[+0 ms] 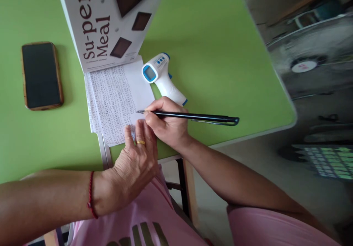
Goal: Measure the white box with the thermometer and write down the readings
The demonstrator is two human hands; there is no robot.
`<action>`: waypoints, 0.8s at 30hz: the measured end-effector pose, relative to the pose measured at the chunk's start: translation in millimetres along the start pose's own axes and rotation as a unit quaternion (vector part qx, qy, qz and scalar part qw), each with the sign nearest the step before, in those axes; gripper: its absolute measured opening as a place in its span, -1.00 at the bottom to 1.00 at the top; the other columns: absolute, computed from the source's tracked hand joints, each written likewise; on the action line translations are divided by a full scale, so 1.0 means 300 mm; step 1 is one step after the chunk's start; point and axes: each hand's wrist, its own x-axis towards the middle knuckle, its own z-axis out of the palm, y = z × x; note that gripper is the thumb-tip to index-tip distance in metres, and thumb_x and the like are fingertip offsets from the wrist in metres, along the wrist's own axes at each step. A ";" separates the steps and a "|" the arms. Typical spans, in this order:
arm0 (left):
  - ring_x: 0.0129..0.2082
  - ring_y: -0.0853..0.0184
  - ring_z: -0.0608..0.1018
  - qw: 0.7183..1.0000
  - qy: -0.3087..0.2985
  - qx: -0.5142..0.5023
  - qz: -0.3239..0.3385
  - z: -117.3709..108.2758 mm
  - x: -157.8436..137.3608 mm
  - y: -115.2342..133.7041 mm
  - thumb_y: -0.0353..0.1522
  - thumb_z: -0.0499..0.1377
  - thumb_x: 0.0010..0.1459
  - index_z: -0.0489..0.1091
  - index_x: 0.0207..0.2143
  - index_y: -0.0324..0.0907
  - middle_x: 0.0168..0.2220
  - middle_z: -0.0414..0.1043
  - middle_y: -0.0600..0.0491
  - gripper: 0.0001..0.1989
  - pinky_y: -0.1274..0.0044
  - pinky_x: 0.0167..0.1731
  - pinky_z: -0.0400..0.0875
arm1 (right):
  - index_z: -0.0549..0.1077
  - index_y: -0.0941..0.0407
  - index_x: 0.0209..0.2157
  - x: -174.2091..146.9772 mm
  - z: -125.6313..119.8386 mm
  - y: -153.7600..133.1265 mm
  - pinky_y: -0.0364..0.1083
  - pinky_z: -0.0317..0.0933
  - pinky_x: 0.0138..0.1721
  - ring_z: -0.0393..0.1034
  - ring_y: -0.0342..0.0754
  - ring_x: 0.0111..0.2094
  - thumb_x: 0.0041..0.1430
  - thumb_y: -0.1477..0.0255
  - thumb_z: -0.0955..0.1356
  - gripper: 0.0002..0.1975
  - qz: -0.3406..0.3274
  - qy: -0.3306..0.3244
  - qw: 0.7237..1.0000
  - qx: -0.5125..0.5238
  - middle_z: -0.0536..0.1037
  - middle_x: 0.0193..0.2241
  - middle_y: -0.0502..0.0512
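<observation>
Between thumb and fingers, my right hand (168, 123) grips a black pen (198, 117). The pen's tip points left and rests at or just over a sheet of paper (114, 102) covered in rows of handwriting. My left hand (139, 150) lies with fingers stretched out on the paper's near edge, close beside my right hand. It wears a gold ring and holds nothing that I can see. More written sheets show under the top one at its left side. A white and blue infrared thermometer (164, 80) lies just beyond my right hand, near the paper's right edge.
A white box (110, 29) printed "Su-per Meal" stands at the paper's far end and hides part of it. At the left, a phone (42, 76) in a brown case lies on the green table (220, 54). The table's rounded edge runs along the right and near sides.
</observation>
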 end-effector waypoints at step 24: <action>0.16 -0.06 0.46 1.000 0.005 -0.007 0.000 -0.003 0.002 -0.001 -0.53 -0.08 0.19 0.34 0.16 -0.51 0.16 0.37 -0.37 -0.48 0.17 0.04 0.51 | 0.38 0.05 -0.39 -0.011 -0.002 -0.008 -0.20 0.22 -0.56 0.27 -0.24 -0.61 0.11 0.56 0.34 -0.89 -0.014 0.034 0.999 0.026 0.43 -0.57 -0.14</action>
